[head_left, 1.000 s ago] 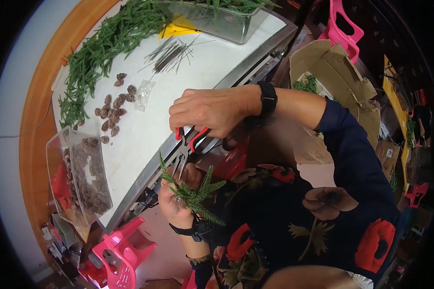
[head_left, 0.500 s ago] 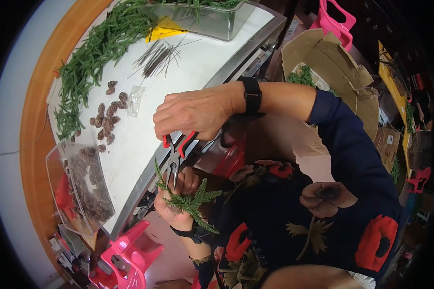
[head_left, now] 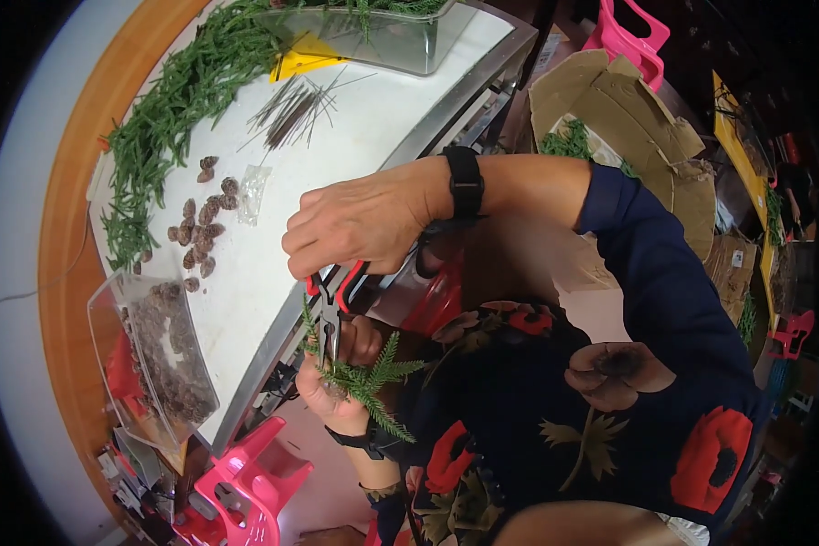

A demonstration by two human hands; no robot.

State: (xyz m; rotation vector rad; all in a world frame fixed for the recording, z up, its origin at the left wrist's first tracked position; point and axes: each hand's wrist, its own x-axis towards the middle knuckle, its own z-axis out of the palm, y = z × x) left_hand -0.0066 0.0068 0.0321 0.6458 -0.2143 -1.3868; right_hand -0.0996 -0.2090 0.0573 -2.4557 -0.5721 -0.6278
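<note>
My right hand point(head_left: 364, 223) is closed around the red handles of a pair of long-nosed pliers point(head_left: 331, 320), with a black band on that wrist. The pliers' jaws point down to the stem end of a green artificial fir sprig point(head_left: 373, 382). My left hand point(head_left: 332, 378) pinches this sprig, and its needled branches spread out to the right of the fingers. The jaws meet the sprig close to the left fingertips; what exactly they grip is too small to tell. Both hands are just off the table's front edge, over my lap.
On the white table point(head_left: 291, 205) lie small pine cones point(head_left: 200, 227), loose thin wires point(head_left: 296, 109) and a heap of green sprigs point(head_left: 177, 109). A clear bin of cones point(head_left: 168, 350) stands near the edge. Pink stools point(head_left: 250, 482) and a torn cardboard box point(head_left: 610, 100) are close by.
My right hand and the pliers have shifted slightly down and left, the handles squeezed a little closer. The sprig stays in my left hand, moved only slightly.
</note>
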